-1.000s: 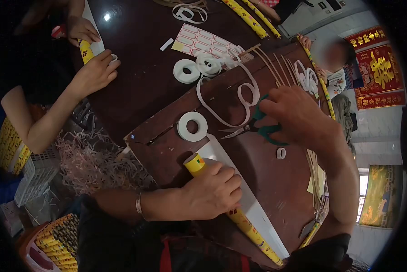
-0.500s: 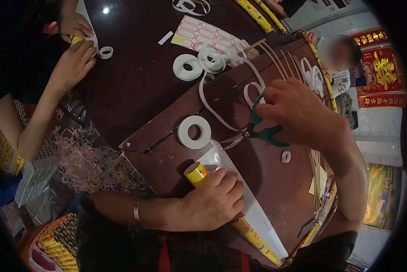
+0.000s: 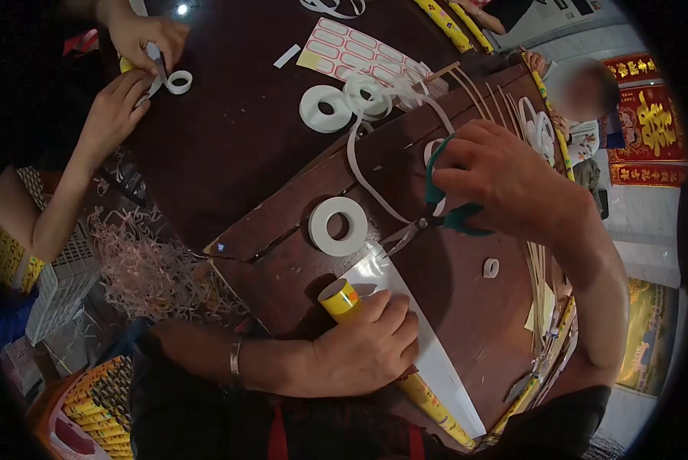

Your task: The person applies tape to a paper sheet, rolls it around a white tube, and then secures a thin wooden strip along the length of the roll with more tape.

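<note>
Red banners (image 3: 650,130) hang on a pale wall (image 3: 643,207).

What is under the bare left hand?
The bare left hand covers the middle of a yellow printed tube; its open upper end and lower length show, with a glossy white sheet alongside. The gripped stretch and anything beneath the palm are hidden.
</note>
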Motion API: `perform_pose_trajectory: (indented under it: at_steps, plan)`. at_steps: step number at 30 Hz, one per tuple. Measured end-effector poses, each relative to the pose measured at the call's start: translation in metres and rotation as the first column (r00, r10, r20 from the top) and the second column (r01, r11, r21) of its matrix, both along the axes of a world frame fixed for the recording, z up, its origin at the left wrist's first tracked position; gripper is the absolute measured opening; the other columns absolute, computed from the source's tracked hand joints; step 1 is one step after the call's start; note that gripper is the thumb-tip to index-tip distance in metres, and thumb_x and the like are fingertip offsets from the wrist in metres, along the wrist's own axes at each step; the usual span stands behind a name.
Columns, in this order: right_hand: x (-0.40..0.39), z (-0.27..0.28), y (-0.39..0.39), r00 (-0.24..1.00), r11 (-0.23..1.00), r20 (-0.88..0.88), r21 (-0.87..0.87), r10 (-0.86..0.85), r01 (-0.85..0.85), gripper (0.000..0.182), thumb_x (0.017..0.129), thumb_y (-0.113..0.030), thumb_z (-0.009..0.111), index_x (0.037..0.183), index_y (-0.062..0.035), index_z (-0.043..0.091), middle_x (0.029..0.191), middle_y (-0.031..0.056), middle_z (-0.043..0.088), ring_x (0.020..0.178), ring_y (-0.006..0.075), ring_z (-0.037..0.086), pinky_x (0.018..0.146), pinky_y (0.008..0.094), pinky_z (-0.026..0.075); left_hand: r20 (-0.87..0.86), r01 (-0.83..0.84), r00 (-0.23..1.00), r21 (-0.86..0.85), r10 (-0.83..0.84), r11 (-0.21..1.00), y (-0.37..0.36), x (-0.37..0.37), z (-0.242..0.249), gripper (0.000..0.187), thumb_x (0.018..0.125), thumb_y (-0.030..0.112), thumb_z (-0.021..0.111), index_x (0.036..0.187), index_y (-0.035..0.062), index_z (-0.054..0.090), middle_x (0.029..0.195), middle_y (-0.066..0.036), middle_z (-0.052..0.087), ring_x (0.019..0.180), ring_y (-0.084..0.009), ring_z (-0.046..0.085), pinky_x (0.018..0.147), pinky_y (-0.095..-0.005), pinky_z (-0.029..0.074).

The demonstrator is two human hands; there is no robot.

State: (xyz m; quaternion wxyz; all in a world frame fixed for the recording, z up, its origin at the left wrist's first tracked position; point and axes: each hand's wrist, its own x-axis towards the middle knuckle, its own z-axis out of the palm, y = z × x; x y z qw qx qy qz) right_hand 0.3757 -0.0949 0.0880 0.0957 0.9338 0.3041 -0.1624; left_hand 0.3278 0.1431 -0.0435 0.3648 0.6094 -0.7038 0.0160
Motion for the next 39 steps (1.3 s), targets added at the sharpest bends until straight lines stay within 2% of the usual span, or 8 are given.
perform_pose_trajectory:
  at_steps: [4,13,22,24,28,30,31,39]
  plan:
    - [0.001,-0.003,-0.004,1.000,1.000,-0.018,0.022,-0.012,0.013,0.033,0.060,-0.017,0.080,0.087,-0.0125,0.062,0.091,0.0041,0.059,0.094,0.0246,0.058,0.083,0.0396,0.047,-0.014,0.001,1.000,0.018,-0.001,1.000,0.001,0.001,0.002,0.022,0.081,0.024,0.056,0.083,0.0056,0.068,0.090,-0.010,0.062,0.094,-0.0280,0.057,0.087,-0.0395,0.042]
    - [0.002,0.012,0.007,0.979,0.987,-0.172,-0.132,-0.110,0.088,0.034,0.066,-0.020,0.080,0.095,-0.0142,0.064,0.089,0.0048,0.062,0.093,0.0258,0.062,0.082,0.0399,0.047,-0.006,-0.002,1.000,-0.003,0.002,1.000,0.001,0.001,0.001,0.024,0.080,0.025,0.057,0.085,0.0050,0.069,0.090,-0.010,0.063,0.094,-0.0282,0.058,0.087,-0.0398,0.042]
    - [0.004,0.016,0.016,0.967,0.980,-0.209,-0.165,-0.143,0.109,0.032,0.069,-0.016,0.077,0.098,-0.0134,0.066,0.081,0.0056,0.067,0.083,0.0264,0.066,0.077,0.0398,0.049,-0.021,0.024,1.000,0.026,-0.023,0.999,0.001,0.000,-0.001,0.027,0.080,0.030,0.059,0.085,0.0060,0.070,0.090,-0.009,0.063,0.092,-0.0276,0.057,0.085,-0.0400,0.041]
    - [0.003,0.017,0.020,0.992,0.978,-0.112,-0.205,-0.050,0.027,0.027,0.070,-0.017,0.076,0.095,-0.0124,0.066,0.079,0.0063,0.067,0.082,0.0254,0.067,0.077,0.0384,0.048,-0.017,0.011,1.000,0.006,-0.011,1.000,0.001,-0.001,-0.001,0.029,0.081,0.033,0.060,0.085,0.0068,0.071,0.091,-0.009,0.063,0.094,-0.0284,0.057,0.086,-0.0411,0.041]
    - [0.004,0.020,0.026,0.991,0.965,-0.123,-0.263,-0.043,0.009,0.022,0.073,-0.018,0.072,0.093,-0.0117,0.066,0.078,0.0063,0.067,0.081,0.0244,0.067,0.076,0.0370,0.047,-0.038,0.023,0.999,0.007,-0.023,1.000,0.001,0.000,0.000,0.031,0.082,0.037,0.061,0.085,0.0074,0.071,0.092,-0.010,0.063,0.097,-0.0292,0.057,0.087,-0.0419,0.040]
    - [0.000,0.018,0.026,0.995,0.968,-0.079,-0.248,-0.066,0.044,0.028,0.060,-0.023,0.079,0.079,-0.0124,0.061,0.078,0.0026,0.061,0.086,0.0223,0.060,0.082,0.0354,0.045,-0.037,0.021,0.999,0.003,-0.021,1.000,0.002,0.000,0.000,0.032,0.083,0.038,0.062,0.085,0.0078,0.071,0.093,-0.010,0.064,0.098,-0.0295,0.056,0.088,-0.0421,0.040]
    - [0.000,0.018,0.028,0.995,0.968,-0.080,-0.248,-0.063,0.042,0.028,0.060,-0.023,0.079,0.079,-0.0124,0.061,0.078,0.0026,0.061,0.086,0.0223,0.060,0.082,0.0354,0.045,-0.038,0.019,0.999,0.003,-0.019,1.000,0.002,0.000,0.000,0.032,0.083,0.038,0.062,0.085,0.0078,0.071,0.093,-0.010,0.064,0.098,-0.0295,0.056,0.088,-0.0421,0.040]
    - [-0.003,0.023,0.049,0.996,0.906,0.050,-0.422,0.068,-0.041,0.008,0.071,-0.016,0.064,0.075,-0.0122,0.059,0.075,0.0032,0.059,0.081,0.0203,0.057,0.083,0.0341,0.043,-0.102,0.080,0.992,0.054,-0.074,0.995,0.003,0.002,0.002,0.038,0.078,0.037,0.068,0.089,0.0004,0.065,0.096,-0.014,0.062,0.098,-0.0286,0.057,0.080,-0.0396,0.044]
